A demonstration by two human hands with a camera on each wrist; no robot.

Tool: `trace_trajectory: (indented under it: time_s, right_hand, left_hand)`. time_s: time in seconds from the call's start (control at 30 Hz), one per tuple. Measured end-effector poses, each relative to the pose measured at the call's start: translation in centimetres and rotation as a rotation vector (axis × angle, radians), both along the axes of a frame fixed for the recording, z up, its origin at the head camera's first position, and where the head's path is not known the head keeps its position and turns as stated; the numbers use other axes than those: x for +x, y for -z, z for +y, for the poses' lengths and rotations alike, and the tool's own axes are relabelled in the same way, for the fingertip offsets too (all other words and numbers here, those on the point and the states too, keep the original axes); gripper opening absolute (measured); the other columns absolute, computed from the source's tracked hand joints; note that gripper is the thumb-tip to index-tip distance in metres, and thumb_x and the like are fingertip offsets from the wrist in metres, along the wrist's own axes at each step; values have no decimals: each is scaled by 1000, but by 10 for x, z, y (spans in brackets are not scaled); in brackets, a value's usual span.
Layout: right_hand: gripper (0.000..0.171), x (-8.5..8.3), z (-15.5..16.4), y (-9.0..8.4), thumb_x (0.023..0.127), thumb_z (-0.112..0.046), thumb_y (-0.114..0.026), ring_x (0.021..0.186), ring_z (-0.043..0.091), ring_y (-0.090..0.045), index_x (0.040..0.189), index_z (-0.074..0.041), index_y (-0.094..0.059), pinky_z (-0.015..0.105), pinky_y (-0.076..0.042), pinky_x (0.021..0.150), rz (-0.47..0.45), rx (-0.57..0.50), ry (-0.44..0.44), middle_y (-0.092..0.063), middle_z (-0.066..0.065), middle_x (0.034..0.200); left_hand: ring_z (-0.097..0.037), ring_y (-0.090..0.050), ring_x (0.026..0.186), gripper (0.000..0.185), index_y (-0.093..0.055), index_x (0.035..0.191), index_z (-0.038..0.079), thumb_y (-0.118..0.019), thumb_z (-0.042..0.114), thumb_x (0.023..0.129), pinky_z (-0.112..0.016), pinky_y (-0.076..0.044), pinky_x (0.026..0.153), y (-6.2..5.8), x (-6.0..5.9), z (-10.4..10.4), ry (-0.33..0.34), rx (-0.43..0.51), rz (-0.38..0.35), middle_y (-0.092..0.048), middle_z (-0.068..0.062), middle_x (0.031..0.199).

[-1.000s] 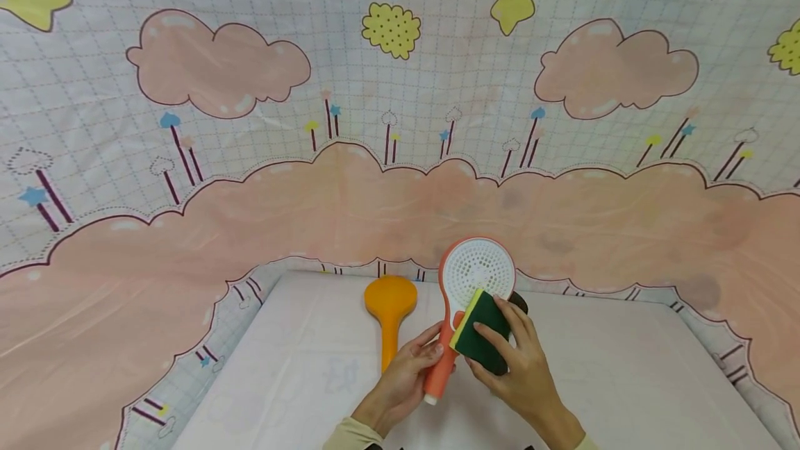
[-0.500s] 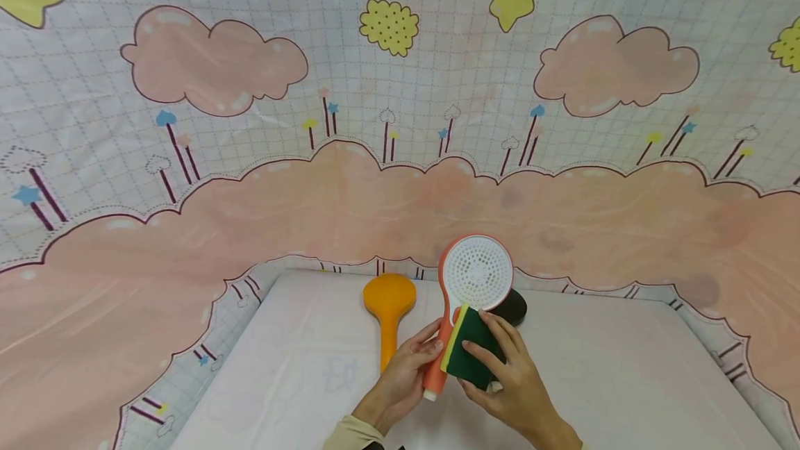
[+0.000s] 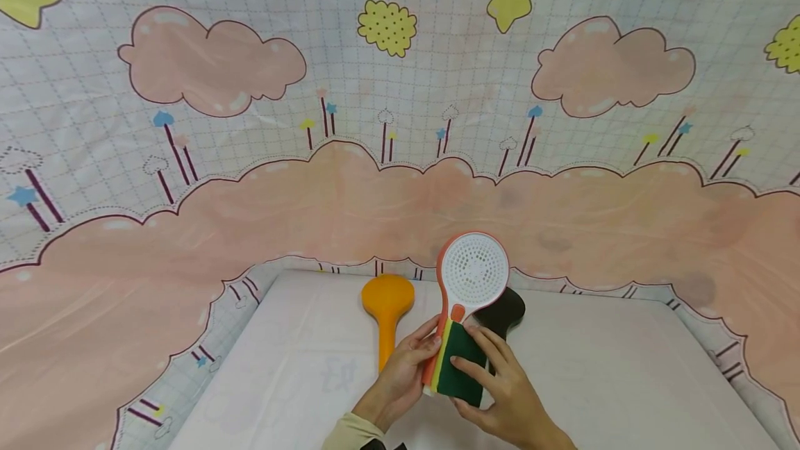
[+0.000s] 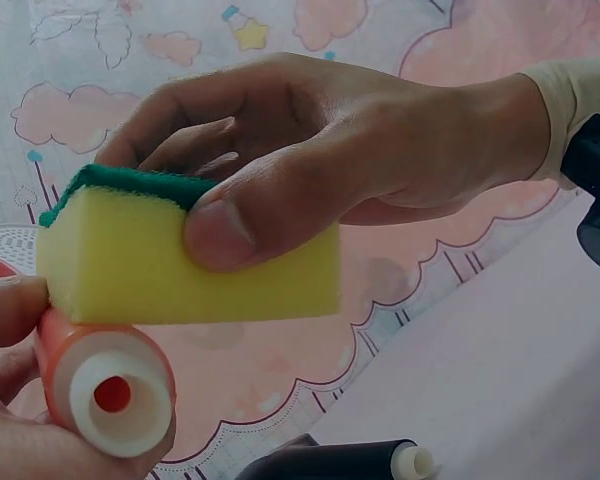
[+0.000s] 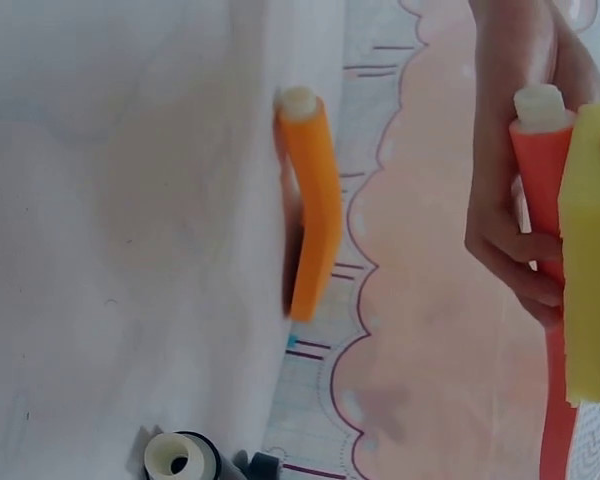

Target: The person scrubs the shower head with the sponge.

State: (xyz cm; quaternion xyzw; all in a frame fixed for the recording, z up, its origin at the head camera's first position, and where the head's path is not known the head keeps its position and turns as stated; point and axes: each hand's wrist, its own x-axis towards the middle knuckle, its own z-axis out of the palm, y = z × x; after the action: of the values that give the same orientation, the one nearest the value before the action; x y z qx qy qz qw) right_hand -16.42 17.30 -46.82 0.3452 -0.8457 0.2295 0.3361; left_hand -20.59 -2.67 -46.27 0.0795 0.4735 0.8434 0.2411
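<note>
In the head view my left hand [image 3: 406, 370] grips the handle of a coral-red shower head [image 3: 475, 269], whose white perforated face is turned toward me. My right hand [image 3: 506, 394] pinches a sponge [image 3: 461, 367] with a green scouring side and a yellow foam side. The yellow foam lies along the handle, below the spray face. Seen from the left wrist, the right thumb presses the foam side [image 4: 190, 265] while the fingers bend over the green layer. The handle's white threaded end [image 4: 120, 400] points at that camera, and left fingertips [image 4: 15, 310] hold its side.
A yellow-orange shower head [image 3: 388, 297] lies on the white table [image 3: 281, 353], left of the hands. Behind the held one lies a black shower head [image 3: 507, 307], partly covered by the right hand. A cloud-patterned sheet [image 3: 350, 214] hangs at the table's back.
The right hand has moved the sponge down and left, from the spray face's lower edge onto the handle. More of the black shower head shows now. The left hand keeps its grip.
</note>
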Motion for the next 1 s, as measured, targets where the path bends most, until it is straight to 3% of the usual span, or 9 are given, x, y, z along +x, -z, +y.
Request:
trace_trajectory:
  time_s: [0.03, 0.17, 0.23, 0.3, 0.43, 0.5, 0.7, 1.0]
  right_hand:
    - [54, 0, 0, 0, 70, -42, -86, 132, 26, -41, 119, -29, -67, 14, -21, 115, -3, 8, 5, -48, 12, 148]
    - [50, 0, 0, -2, 73, -46, -83, 131, 25, -42, 118, -31, -68, 31, -46, 104, -2, 38, 30, -49, 11, 147]
    - [50, -1, 0, -4, 73, -47, -83, 131, 25, -43, 118, -31, -69, 37, -50, 99, 0, 46, 38, -49, 10, 148]
    - [50, -3, 0, -6, 71, -46, -84, 131, 25, -43, 117, -31, -69, 31, -47, 103, 2, 45, 36, -49, 10, 148]
    - [48, -10, 1, -12, 71, -45, -84, 130, 27, -45, 115, -30, -70, 15, -23, 115, 23, 24, 26, -49, 11, 147]
    - [45, -13, 2, -14, 74, -47, -81, 130, 27, -45, 114, -29, -70, 12, -19, 116, 39, 14, 28, -50, 12, 146]
    - [40, -19, 4, -17, 85, -55, -68, 130, 29, -45, 114, -27, -71, 12, -19, 116, 70, -26, 13, -52, 14, 144]
    - [44, -10, -1, -11, 78, -51, -78, 131, 25, -43, 116, -30, -69, 13, -24, 114, 2, -5, 41, -49, 11, 147]
  left_hand:
    - [-15, -59, 118, 54, -36, 152, 14, -52, 20, 101, -29, -49, 102, 0, 0, 0, 0, 0, -2, -49, -10, 147]
    - [-15, -59, 119, 53, -36, 153, 15, -51, 20, 102, -30, -49, 103, -1, 1, -1, 0, 3, 0, -49, -10, 148]
    - [-15, -59, 119, 53, -36, 153, 15, -51, 20, 102, -30, -49, 103, -1, 1, -1, 2, 9, 0, -50, -9, 147]
    - [-16, -59, 120, 53, -35, 153, 15, -49, 19, 103, -32, -49, 103, -1, 1, -2, 9, 18, 3, -50, -10, 147]
    - [-16, -59, 119, 53, -34, 153, 13, -49, 16, 103, -30, -49, 102, 0, 2, -3, 9, 25, 9, -47, -12, 149]
    - [-15, -59, 118, 54, -33, 154, 11, -49, 14, 102, -27, -49, 102, 0, 2, -4, 3, 24, 11, -44, -13, 151]
    - [-14, -59, 116, 55, -32, 154, 9, -50, 13, 102, -24, -49, 101, 1, 4, -3, -10, 15, 14, -42, -14, 151]
    - [-17, -58, 121, 54, -33, 154, 11, -48, 12, 102, -29, -48, 103, -2, 3, -4, 3, 46, 13, -44, -14, 151]
